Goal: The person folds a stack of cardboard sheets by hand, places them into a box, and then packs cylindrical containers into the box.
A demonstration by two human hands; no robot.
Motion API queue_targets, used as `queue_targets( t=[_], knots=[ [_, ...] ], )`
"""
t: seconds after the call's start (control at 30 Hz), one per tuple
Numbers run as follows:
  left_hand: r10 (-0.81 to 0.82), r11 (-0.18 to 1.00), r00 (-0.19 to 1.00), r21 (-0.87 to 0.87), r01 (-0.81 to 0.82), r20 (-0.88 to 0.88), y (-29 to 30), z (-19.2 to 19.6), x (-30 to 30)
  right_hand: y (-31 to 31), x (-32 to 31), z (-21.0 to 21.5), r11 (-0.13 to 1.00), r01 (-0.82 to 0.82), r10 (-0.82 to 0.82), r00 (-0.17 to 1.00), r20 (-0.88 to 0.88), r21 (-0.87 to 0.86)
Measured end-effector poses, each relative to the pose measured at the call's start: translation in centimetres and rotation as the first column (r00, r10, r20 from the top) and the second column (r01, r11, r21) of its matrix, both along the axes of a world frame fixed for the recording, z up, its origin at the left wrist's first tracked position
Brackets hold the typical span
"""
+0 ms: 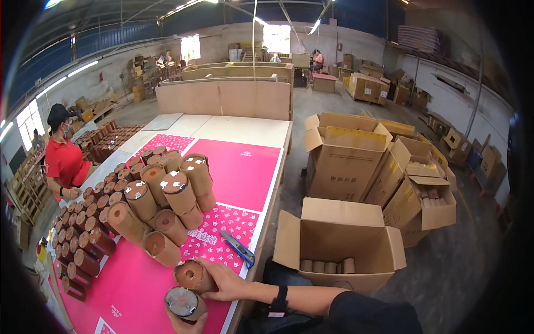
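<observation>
My left hand (pixel 189 324), at the near edge of the table, curls around a brown paper-wrapped cylinder with a grey, patchy top (pixel 182 302). Just beyond it, my right hand (pixel 225 283) grips the side of another brown cylinder, whose reddish-brown top has a round hole (pixel 191 274). The two cylinders stand close together on pink printed sheets (pixel 133 273). Farther back, several larger brown-wrapped cylinders (pixel 164 249) are grouped and partly stacked. A blue utility knife (pixel 238 248) lies on the sheet to the right of them. What is under the held cylinders is hidden.
Many dark red-brown cylinders (pixel 86 260) crowd the table's left side. An open carton (pixel 339 234) with several brown tubes inside stands to the right; more cartons (pixel 347 161) are behind it. A person in a red shirt (pixel 67 161) is across the table, left.
</observation>
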State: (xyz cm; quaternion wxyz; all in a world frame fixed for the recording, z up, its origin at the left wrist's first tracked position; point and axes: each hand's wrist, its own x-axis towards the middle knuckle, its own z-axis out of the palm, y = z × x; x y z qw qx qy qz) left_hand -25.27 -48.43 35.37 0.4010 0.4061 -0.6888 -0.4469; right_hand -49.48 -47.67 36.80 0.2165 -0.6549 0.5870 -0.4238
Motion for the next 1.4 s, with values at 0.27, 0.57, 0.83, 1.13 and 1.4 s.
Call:
queue_targets(
  t=[0.27, 0.57, 0.83, 1.13, 1.4],
  knots=[
    [0.101, 0.994, 0.994, 0.033, -0.103, 0.052, 1.0, -0.5, 0.6, -0.8, 0.5, 0.2, 0.998, 0.058, -0.054, 0.987, 0.154, -0.017],
    [0.093, 0.994, 0.996, -0.05, -0.094, -0.01, 0.6, 0.4, -0.4, 2.2, -5.0, 3.7, 0.917, 0.376, -0.219, 0.753, 0.62, -0.133],
    [0.055, 0.997, 0.993, -0.051, -0.05, 0.102, 0.4, 0.2, -0.3, 2.8, -8.1, 1.8, 0.805, 0.532, -0.464, 0.841, 0.279, -0.263],
    [0.149, 0.983, 0.975, 0.13, -0.128, -0.167, 1.3, -0.7, -0.4, 0.6, -3.9, 2.9, 0.97, 0.239, -0.215, 0.917, 0.337, -0.031],
    [0.114, 0.977, 0.992, 0.189, -0.101, -0.058, 0.7, 0.2, 0.2, -0.3, -1.6, -0.6, 0.954, 0.209, -0.22, 0.975, -0.026, -0.216]
  ],
)
